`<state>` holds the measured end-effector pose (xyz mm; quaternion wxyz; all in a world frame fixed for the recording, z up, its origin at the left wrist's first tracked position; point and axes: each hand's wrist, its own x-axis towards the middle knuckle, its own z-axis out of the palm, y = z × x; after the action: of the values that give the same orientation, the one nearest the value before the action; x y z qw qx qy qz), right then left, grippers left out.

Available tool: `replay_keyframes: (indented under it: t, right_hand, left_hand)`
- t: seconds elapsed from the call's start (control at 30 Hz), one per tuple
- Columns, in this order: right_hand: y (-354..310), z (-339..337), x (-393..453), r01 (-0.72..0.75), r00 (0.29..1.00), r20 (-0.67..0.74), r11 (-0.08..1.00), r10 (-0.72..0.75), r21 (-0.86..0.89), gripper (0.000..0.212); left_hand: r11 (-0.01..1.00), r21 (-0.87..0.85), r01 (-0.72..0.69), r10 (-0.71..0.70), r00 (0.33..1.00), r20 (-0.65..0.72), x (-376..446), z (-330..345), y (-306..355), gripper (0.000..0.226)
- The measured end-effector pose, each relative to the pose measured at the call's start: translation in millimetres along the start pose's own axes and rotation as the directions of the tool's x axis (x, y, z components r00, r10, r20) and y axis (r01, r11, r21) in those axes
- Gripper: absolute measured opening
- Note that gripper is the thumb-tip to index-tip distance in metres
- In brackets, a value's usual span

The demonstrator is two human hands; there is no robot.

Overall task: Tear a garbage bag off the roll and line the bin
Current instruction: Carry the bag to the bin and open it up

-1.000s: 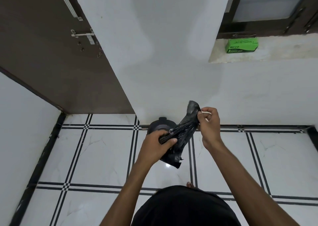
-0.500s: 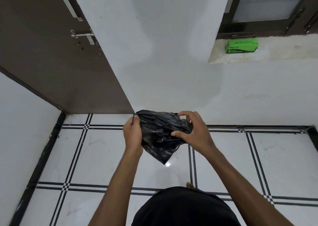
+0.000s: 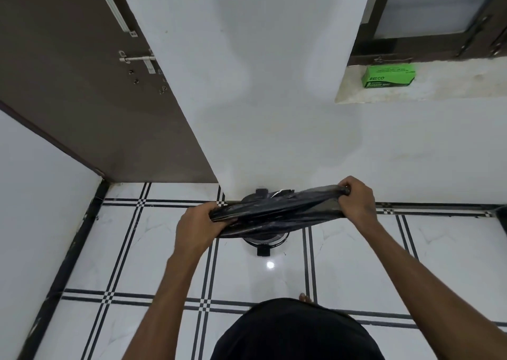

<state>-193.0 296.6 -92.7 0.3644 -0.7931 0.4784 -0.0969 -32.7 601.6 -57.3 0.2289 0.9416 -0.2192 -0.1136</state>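
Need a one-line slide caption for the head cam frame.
Both hands, left hand and right hand, stretch a black garbage bag wide above the small black bin on the tiled floor.

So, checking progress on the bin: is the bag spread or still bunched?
Spread: the bag is stretched wide between left hand and right hand.

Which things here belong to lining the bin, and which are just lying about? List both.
Belong to the job:
- black garbage bag, stretched between both hands
- left hand and right hand, gripping its ends
- bin, on the floor under the bag
- green box, labelled garbage bags

Lying about:
- door bolt
- window
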Motion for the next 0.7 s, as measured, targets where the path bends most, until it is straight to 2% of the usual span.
replay_keyframes:
  t: [0.03,0.1,0.17,0.3,0.33,0.4,0.43,0.47,0.53,0.6,0.63,0.67,0.7]
  right_hand:
    - [2,1,1,0.007,1.0,0.03,0.998,-0.005,-0.07,0.028]
    - [6,2,3,0.052,0.995,0.091,0.975,-0.033,-0.216,0.025]
    - [8,2,2,0.098,0.991,0.111,0.955,-0.069,-0.28,0.026]
    - [13,3,-3,0.229,0.973,0.109,0.911,-0.204,-0.343,0.03]
    - [14,3,-4,0.259,0.966,0.108,0.895,-0.236,-0.364,0.031]
    - [16,0,-4,0.293,0.956,0.111,0.872,-0.271,-0.392,0.034]
    - [17,-1,-3,0.304,0.952,0.112,0.865,-0.283,-0.4,0.034]
    - [18,-2,-2,0.307,0.951,0.108,0.86,-0.289,-0.408,0.033]
    - [19,-3,0,0.294,0.955,0.084,0.855,-0.286,-0.426,0.034]
    - [22,-3,3,0.289,0.955,0.076,0.842,-0.287,-0.456,0.035]
    - [24,-3,4,0.3,0.951,0.077,0.828,-0.3,-0.474,0.034]
    - [26,-3,5,0.313,0.945,0.07,0.814,-0.32,-0.489,0.033]
    - [29,-4,6,0.32,0.939,0.055,0.806,-0.339,-0.499,0.032]
  left_hand:
    - [0.999,0.049,0.014,-0.012,1.0,-0.023,0,3,-2,0.008]
    - [0.998,0.009,0.064,-0.063,0.997,-0.054,1,6,-4,0.024]
    - [0.962,-0.216,0.164,-0.171,0.985,-0.012,3,5,-3,0.028]
    - [0.772,-0.526,0.357,-0.359,0.928,0.102,7,1,6,0.02]
    - [0.65,-0.643,0.405,-0.403,0.901,0.16,9,1,8,0.019]
    - [0.259,-0.832,0.491,-0.386,0.842,0.377,11,1,15,0.024]
    - [0.12,-0.849,0.515,-0.347,0.823,0.45,12,1,16,0.025]
    - [0.052,-0.842,0.537,-0.309,0.81,0.498,12,1,17,0.025]
    - [0.045,-0.826,0.562,-0.269,0.803,0.532,11,2,18,0.026]
    - [0.093,-0.837,0.538,-0.272,0.823,0.499,10,4,17,0.025]
    - [0.163,-0.835,0.526,-0.292,0.834,0.469,9,4,16,0.023]
    - [0.284,-0.812,0.51,-0.325,0.848,0.419,9,5,14,0.02]
    - [0.459,-0.751,0.475,-0.353,0.873,0.337,8,5,11,0.016]
